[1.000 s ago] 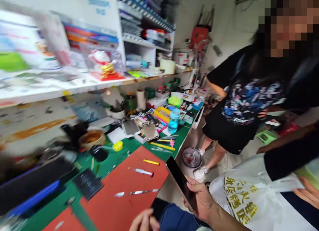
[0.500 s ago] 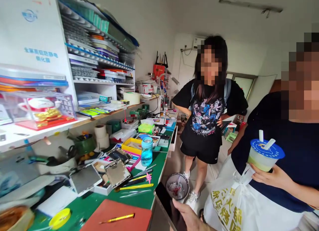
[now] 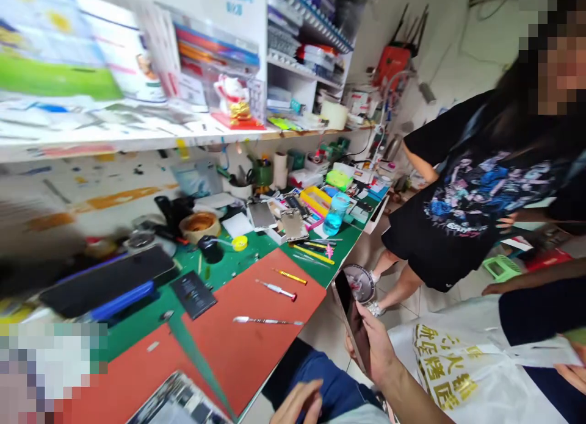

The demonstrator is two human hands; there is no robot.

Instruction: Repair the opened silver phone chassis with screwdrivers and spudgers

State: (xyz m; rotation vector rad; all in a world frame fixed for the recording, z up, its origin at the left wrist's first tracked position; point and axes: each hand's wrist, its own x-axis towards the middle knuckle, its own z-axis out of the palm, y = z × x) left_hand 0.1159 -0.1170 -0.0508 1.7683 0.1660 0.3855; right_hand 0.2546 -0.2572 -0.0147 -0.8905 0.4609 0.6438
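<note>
My right hand (image 3: 373, 338) is closed around a smartphone (image 3: 351, 326) with a dark screen and pale edge, tilted beyond the bench's front edge. At the bottom, over dark blue trousers, my left hand (image 3: 300, 402) shows with its fingers curled together; whatever it may hold is hidden. Nearby, a red-brown mat (image 3: 274, 357) carries a yellow screwdriver (image 3: 292, 277), a white screwdriver with a red end (image 3: 277, 290) and a thin metal pry tool (image 3: 268, 321). An opened device with exposed inner parts (image 3: 180, 402) lies at the lower left, cut off by the frame.
A black flat battery (image 3: 193, 294) lies left of the tools. Further back are opened device parts (image 3: 293, 224), a blue water bottle (image 3: 336, 213) and a yellow tray (image 3: 315, 201). A person in black (image 3: 480, 186) stands across; another, at right, is beside a white bag (image 3: 439, 363).
The view has swung left and down, bringing more of the mat, the opened device and my left hand into sight. My right hand still holds the smartphone.
</note>
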